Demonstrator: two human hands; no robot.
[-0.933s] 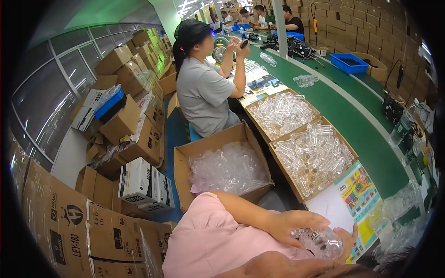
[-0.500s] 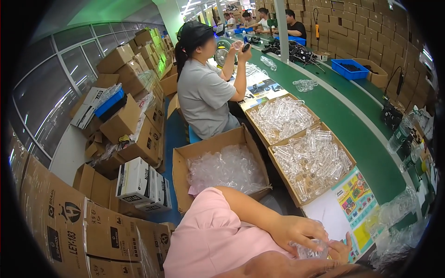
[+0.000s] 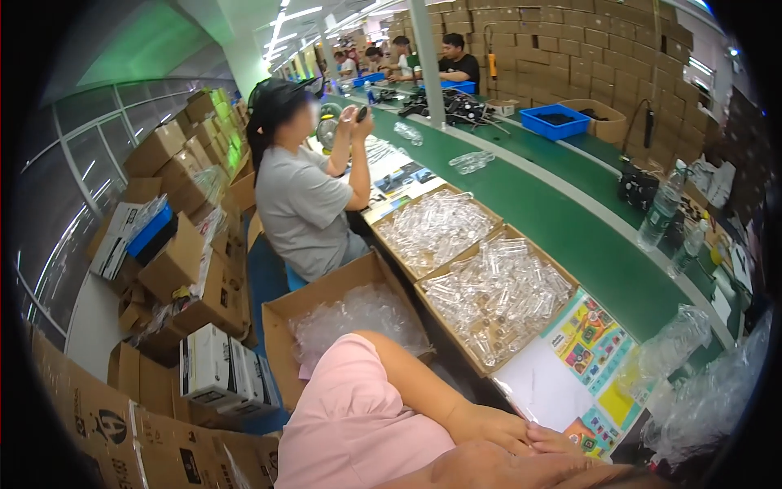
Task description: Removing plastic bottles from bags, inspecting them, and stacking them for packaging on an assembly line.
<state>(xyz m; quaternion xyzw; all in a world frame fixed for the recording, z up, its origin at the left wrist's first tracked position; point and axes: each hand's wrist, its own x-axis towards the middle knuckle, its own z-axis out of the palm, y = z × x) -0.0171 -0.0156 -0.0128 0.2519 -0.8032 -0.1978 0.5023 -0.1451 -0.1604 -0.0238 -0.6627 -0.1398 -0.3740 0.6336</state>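
Our left hand [image 3: 489, 425] lies low at the picture's bottom edge, fingers curled over the edge of the tabletop [image 3: 570, 244]. Our right hand [image 3: 558, 444] sits touching it, just beside and slightly under. Whether either grip is closed on anything we cannot tell; the fingers hide the palms, and no object shows between them.

Nearest thing: a white sheet [image 3: 542, 387] on the tabletop, just beyond the fingertips, with a colourful printed sheet [image 3: 590, 346] overlapping its far side. Beside these, a shallow cardboard tray [image 3: 456, 330] full of clear plastic tubes [image 3: 497, 297]. A second tray [image 3: 481, 216], likewise filled, touches it on the far side.

Below our left arm, on the floor side, an open cardboard box [image 3: 281, 326] holds a bag of clear plastic parts [image 3: 358, 318]. At right, crumpled clear plastic bags [image 3: 709, 399] rest at the tabletop's near end.

Farther along: a green conveyor belt [image 3: 586, 236] runs away from us. A clear plastic bottle [image 3: 660, 212] stands upright on its far side; a blue bin [image 3: 555, 121] further up.

A co-worker in a grey shirt [image 3: 305, 204] sits at the next station, both hands raised, holding a small item up. More people sit at the far end. Stacked cardboard cartons [image 3: 171, 171] crowd the left side by the windows.
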